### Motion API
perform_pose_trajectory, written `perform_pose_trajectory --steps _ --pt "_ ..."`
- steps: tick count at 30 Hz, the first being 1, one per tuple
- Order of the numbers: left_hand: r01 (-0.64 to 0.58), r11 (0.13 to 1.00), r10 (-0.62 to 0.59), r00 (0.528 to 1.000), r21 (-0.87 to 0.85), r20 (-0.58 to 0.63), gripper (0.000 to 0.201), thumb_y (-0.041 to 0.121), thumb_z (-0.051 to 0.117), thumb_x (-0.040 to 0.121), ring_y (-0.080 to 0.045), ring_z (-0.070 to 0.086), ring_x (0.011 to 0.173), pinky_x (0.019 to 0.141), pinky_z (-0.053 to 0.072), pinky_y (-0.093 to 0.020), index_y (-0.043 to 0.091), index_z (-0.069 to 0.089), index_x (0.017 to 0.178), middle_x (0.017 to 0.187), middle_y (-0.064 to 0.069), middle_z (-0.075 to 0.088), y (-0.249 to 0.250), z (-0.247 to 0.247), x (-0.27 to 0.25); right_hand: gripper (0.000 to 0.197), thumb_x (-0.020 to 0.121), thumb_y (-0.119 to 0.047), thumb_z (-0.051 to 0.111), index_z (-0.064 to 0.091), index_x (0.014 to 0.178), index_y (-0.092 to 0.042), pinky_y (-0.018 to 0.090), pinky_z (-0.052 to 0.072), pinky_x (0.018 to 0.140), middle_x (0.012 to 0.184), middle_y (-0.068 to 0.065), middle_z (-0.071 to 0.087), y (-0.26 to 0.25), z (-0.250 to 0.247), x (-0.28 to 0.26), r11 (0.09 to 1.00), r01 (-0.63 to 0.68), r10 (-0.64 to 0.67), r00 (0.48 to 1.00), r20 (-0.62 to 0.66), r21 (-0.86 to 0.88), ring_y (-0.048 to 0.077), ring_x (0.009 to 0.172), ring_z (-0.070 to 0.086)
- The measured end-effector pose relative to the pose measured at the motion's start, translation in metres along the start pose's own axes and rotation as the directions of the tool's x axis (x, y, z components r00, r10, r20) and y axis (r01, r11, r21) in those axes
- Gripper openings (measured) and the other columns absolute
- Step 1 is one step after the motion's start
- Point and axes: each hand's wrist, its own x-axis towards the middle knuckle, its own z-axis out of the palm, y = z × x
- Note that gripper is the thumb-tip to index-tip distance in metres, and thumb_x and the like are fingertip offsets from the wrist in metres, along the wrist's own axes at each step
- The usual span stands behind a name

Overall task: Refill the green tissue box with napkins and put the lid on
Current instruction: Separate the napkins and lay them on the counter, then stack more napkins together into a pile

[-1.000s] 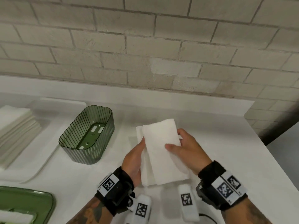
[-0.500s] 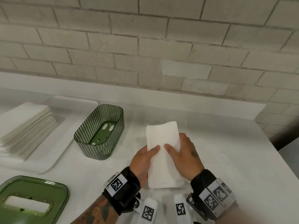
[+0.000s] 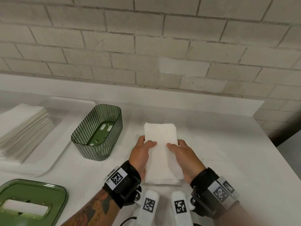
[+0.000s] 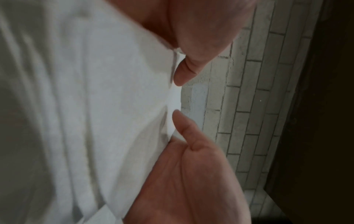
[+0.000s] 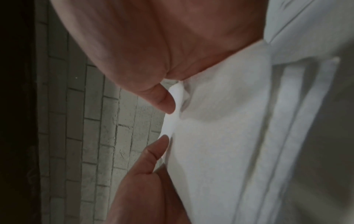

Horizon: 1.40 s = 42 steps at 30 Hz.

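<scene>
The green ribbed tissue box (image 3: 99,132) stands open and empty on the white counter, left of centre. Its green lid (image 3: 31,203), with a slot, lies at the near left corner. A small pile of folded white napkins (image 3: 160,139) lies flat on the counter to the right of the box. My left hand (image 3: 143,149) grips the pile's left edge and my right hand (image 3: 180,150) grips its right edge, both thumbs on top. Both wrist views show thumb and fingers wrapped around the napkin pile (image 4: 95,106) (image 5: 239,136).
A white tray (image 3: 48,160) at the left carries a tall stack of napkins (image 3: 22,126). A brick wall with a low ledge runs along the back. The counter's right edge (image 3: 276,152) drops off to a dark floor.
The top napkin, held askew by my right hand a second ago, now lies squared on the pile. Both hands have moved to the pile's sides.
</scene>
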Motion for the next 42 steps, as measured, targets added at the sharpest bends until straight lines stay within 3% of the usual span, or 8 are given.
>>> perform_pose_trajectory --steps 6,12,19,24,26,33,36,42 --pt "-0.105 0.989 0.099 0.993 0.102 0.059 0.034 0.0 0.057 0.086 -0.026 0.068 0.096 0.076 0.056 -0.036 0.016 0.058 0.116 0.111 -0.01 0.071 0.0 -0.003 0.0 0.025 0.094 -0.011 0.054 0.058 0.116 -0.023 0.044 0.052 0.096 0.112 0.0 0.07 0.005 0.003 -0.009 0.995 0.097 -0.094 0.994 0.062 -0.034 0.02 0.104 0.066" --pt "-0.367 0.846 0.316 0.929 0.386 0.191 0.045 -0.002 0.058 0.084 -0.012 0.063 0.108 0.09 0.053 -0.03 0.029 0.051 0.116 0.115 0.003 0.065 0.009 -0.009 0.0 0.036 0.086 0.0 0.061 0.064 0.112 -0.025 0.041 0.056 0.091 0.106 -0.003 0.072 -0.008 -0.011 -0.007 0.963 0.264 -0.266 0.963 -0.041 -0.046 0.017 0.101 0.068" --pt "-0.283 0.787 0.221 0.959 0.548 0.178 0.054 -0.01 0.044 0.083 -0.009 0.057 0.102 0.087 0.049 -0.027 0.021 0.033 0.127 0.113 0.003 0.056 -0.017 -0.01 -0.004 0.062 0.079 0.004 0.053 0.052 0.128 -0.033 0.039 0.051 0.097 0.118 -0.009 0.064 0.019 -0.001 -0.005 0.952 0.275 -0.278 0.961 -0.004 -0.132 0.013 0.113 0.06" --pt "-0.28 0.77 0.227 0.96 0.573 0.164 0.054 -0.008 0.043 0.084 -0.01 0.057 0.098 0.086 0.051 -0.031 0.023 0.031 0.127 0.107 0.007 0.055 -0.01 -0.007 -0.008 0.059 0.083 0.006 0.05 0.05 0.127 -0.034 0.035 0.051 0.094 0.116 -0.009 0.065 0.013 0.0 -0.001 0.949 0.296 -0.299 0.954 -0.017 -0.11 0.009 0.108 0.061" --pt "-0.276 0.772 0.338 0.941 0.572 -0.004 0.049 -0.007 0.042 0.085 -0.014 0.058 0.099 0.087 0.051 -0.032 0.021 0.033 0.125 0.108 0.003 0.057 0.008 -0.035 -0.012 0.06 0.082 0.004 0.047 0.049 0.129 -0.034 0.038 0.052 0.095 0.115 -0.008 0.065 -0.01 0.039 0.013 0.915 0.364 -0.33 0.923 0.197 -0.176 0.01 0.107 0.062" --pt "-0.235 0.782 0.255 0.966 0.577 0.047 0.039 0.02 0.045 0.081 -0.02 0.06 0.103 0.092 0.051 -0.044 0.02 0.042 0.12 0.111 0.0 0.062 0.014 -0.028 -0.008 0.046 0.091 -0.005 0.051 0.05 0.126 -0.035 0.027 0.054 0.084 0.112 -0.016 0.066 -0.011 0.013 0.002 0.859 0.461 -0.424 0.885 0.192 -0.225 0.003 0.101 0.063" --pt "-0.277 0.737 0.277 0.956 0.616 0.098 0.031 0.022 0.055 0.087 -0.018 0.063 0.1 0.086 0.054 -0.038 0.024 0.048 0.117 0.108 0.002 0.063 0.033 -0.034 -0.009 0.038 0.092 -0.007 0.057 0.056 0.117 -0.036 0.033 0.056 0.084 0.109 -0.016 0.068 -0.02 0.006 -0.004 0.859 0.476 -0.451 0.878 0.161 -0.188 0.005 0.1 0.065" --pt "-0.203 0.564 0.569 0.798 0.801 -0.198 0.015 0.024 0.06 0.092 -0.006 0.062 0.09 0.084 0.046 -0.021 0.028 0.066 0.105 0.1 0.009 0.069 0.114 -0.119 -0.014 0.034 0.089 0.003 0.06 0.064 0.108 -0.025 0.046 0.054 0.092 0.108 -0.002 0.072 -0.06 0.039 0.008 0.918 0.396 -0.38 0.896 0.23 -0.029 0.018 0.102 0.068"
